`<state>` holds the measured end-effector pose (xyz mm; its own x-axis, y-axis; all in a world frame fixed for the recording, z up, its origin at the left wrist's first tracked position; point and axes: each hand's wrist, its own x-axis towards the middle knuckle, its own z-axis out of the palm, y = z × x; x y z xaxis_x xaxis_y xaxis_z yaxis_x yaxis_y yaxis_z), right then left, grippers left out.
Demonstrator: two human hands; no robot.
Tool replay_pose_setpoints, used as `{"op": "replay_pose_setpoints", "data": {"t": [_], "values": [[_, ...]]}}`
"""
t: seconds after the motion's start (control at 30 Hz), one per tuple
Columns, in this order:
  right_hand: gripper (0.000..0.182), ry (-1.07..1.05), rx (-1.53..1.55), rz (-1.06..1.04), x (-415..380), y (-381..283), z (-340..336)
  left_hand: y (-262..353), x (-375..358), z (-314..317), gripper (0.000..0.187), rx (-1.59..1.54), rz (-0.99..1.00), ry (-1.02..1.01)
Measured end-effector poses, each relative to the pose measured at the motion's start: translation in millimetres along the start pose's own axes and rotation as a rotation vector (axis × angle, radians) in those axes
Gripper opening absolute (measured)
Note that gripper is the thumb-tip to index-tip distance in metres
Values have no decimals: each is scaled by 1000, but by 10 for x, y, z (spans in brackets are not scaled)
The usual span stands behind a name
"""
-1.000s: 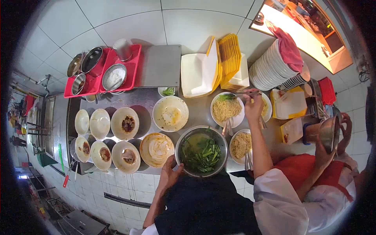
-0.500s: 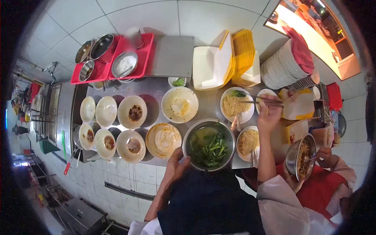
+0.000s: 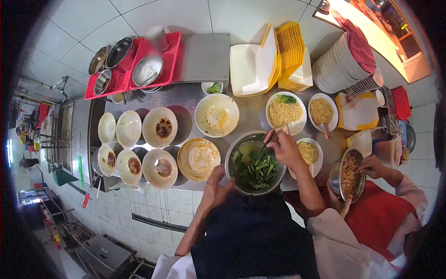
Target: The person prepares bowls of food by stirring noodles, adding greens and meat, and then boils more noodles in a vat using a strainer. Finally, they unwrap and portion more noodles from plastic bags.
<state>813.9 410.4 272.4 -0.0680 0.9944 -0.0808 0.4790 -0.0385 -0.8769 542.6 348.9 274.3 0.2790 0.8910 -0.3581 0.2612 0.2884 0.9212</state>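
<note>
We find the metal bowl of greens (image 3: 254, 162) at the bench's (image 3: 253, 122) front edge. The left hand (image 3: 217, 186) grips its near rim. The right hand (image 3: 284, 148) hangs over its far right side, closed around chopsticks (image 3: 270, 138) that point into the greens. Plates of noodles (image 3: 285, 113) sit just behind. At the right end, another person's hands hold a second metal bowl (image 3: 349, 176).

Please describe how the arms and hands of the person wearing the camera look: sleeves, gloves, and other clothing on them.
Both hands are bare: no gloves show on the left hand or the right hand. The forearms are bare as well. White sleeves are pushed or rolled up near the elbows. A dark apron covers the front of the body between the arms. I cannot make out any watch or rings.
</note>
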Motion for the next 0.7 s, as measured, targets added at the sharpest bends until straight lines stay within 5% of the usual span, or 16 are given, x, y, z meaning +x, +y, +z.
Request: {"op": "replay_pose_setpoints", "data": {"t": [0.07, 0.27, 0.57, 0.7], "values": [[21, -10, -104, -24, 15, 40, 4, -7, 12, -8, 41, -25, 19, -10], [20, 423, 167, -36, -39, -270, -209, -99, 20, -5, 39, -35, 21, -1], [25, 564, 222, 50, 89, -165, -505, -3, 49, -46, 36, 69, 39, -43], [25, 570, 220, 176, 174, -248, -639, -31, 54, -16, 30, -111, -24, -4]]}}
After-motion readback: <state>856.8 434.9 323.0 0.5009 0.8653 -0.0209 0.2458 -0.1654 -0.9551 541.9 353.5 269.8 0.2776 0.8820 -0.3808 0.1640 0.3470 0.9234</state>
